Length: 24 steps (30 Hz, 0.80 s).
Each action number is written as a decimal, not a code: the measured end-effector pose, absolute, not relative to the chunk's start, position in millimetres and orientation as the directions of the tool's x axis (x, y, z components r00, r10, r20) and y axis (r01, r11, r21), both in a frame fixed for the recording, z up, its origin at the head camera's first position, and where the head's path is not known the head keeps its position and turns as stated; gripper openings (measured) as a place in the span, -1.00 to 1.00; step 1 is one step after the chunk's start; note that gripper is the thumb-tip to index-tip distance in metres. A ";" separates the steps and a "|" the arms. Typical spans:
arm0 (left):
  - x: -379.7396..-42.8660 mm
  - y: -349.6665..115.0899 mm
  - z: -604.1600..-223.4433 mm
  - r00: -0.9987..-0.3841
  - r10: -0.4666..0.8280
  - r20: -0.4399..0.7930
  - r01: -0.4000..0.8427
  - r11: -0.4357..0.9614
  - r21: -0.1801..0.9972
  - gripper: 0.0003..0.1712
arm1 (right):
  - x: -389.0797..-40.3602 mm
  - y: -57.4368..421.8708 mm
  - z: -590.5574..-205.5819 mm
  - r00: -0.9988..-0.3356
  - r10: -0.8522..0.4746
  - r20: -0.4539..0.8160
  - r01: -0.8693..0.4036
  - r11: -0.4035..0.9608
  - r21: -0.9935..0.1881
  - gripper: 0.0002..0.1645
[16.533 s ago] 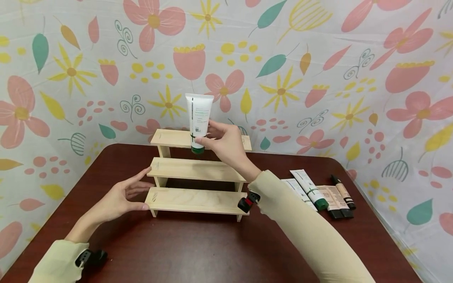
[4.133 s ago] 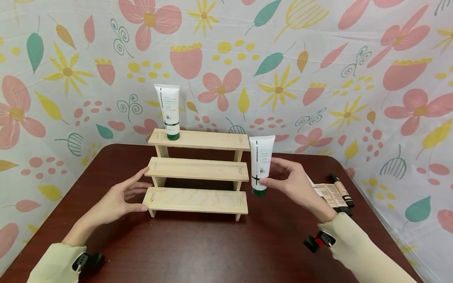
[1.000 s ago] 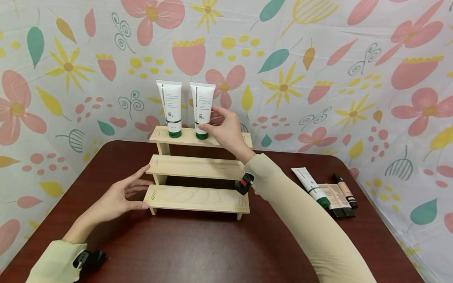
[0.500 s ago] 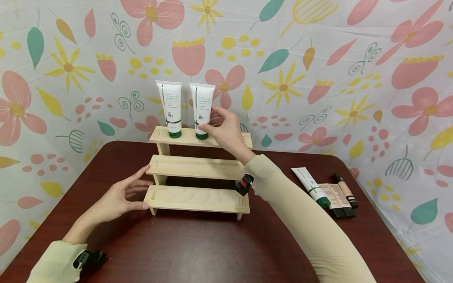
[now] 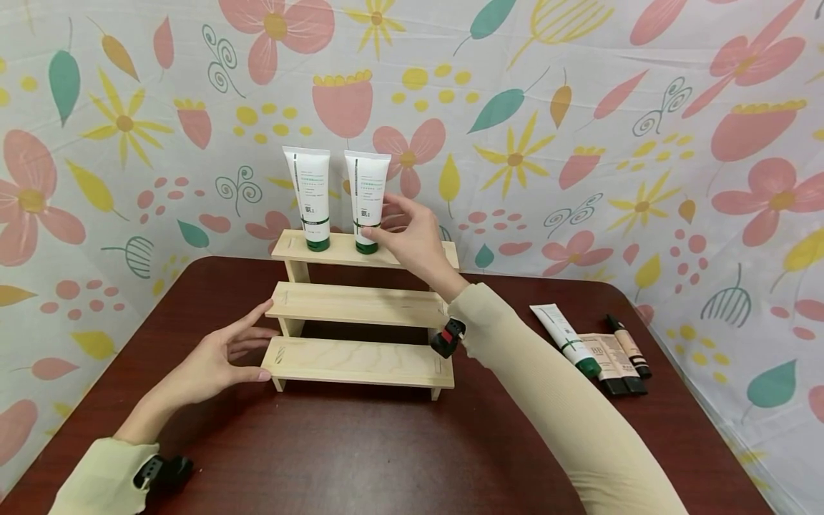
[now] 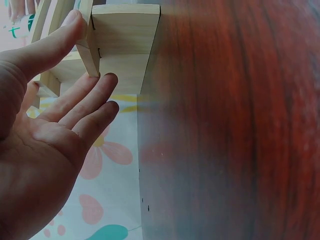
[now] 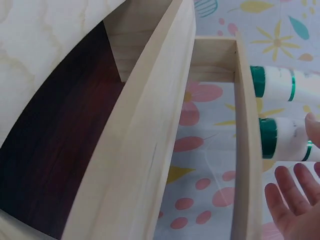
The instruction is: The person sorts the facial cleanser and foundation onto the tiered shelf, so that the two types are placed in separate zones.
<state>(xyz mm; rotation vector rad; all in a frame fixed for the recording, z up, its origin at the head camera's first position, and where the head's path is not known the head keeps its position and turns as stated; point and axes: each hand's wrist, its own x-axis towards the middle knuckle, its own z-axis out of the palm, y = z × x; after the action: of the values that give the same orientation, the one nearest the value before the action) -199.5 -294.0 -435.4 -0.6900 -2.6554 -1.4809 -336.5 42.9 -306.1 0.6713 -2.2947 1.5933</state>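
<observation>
On the top tier of a three-tier wooden stand (image 5: 360, 361), two white squeeze tubes with green caps stand upright on their caps. My right hand (image 5: 415, 243) is at the right-hand tube (image 5: 368, 189), thumb across its lower front and fingertips behind its right edge. The left-hand tube (image 5: 307, 189) stands a short gap away. In the right wrist view both green caps meet the top board, and the lower fingers (image 7: 287, 187) spread apart from the tube. My left hand (image 5: 209, 368) rests against the stand's left end, its fingers extended; the left wrist view shows the thumb (image 6: 62, 35) over a board.
Right of the stand on the dark wooden table (image 5: 360, 458) lie another white tube with a green cap (image 5: 566, 340), beige tubes with black caps (image 5: 608, 365) and a slim beige tube with a black cap (image 5: 627, 347). A flower-patterned cloth (image 5: 528, 86) hangs behind.
Since the earliest frames, both white tubes have come to stand on the top tier, the second brought from the table at right. Over the last second, the right wrist shifts slightly right.
</observation>
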 end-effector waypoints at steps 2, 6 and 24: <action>-198.8 -293.1 -434.8 -0.901 0.365 0.235 0.391 0.448 0.804 0.29 | -332.6 46.7 -305.6 -0.852 -0.224 0.473 -0.522 0.290 -0.802 -0.29; -197.5 -291.9 -432.7 -0.901 0.362 0.238 0.390 0.441 0.808 0.28 | -322.3 58.2 -305.2 -0.848 -0.231 0.477 -0.529 0.314 -0.788 -0.32; -197.4 -292.6 -432.8 -0.902 0.366 0.226 0.388 0.464 0.796 0.29 | -269.7 139.1 -319.9 -0.791 -0.299 0.533 -0.610 0.340 -0.715 -0.42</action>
<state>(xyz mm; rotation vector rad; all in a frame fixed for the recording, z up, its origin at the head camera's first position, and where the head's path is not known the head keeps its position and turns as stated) -197.4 -292.6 -432.8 -0.6878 -2.6680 -1.4602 -269.7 139.1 -319.9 0.8103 -2.3016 1.4315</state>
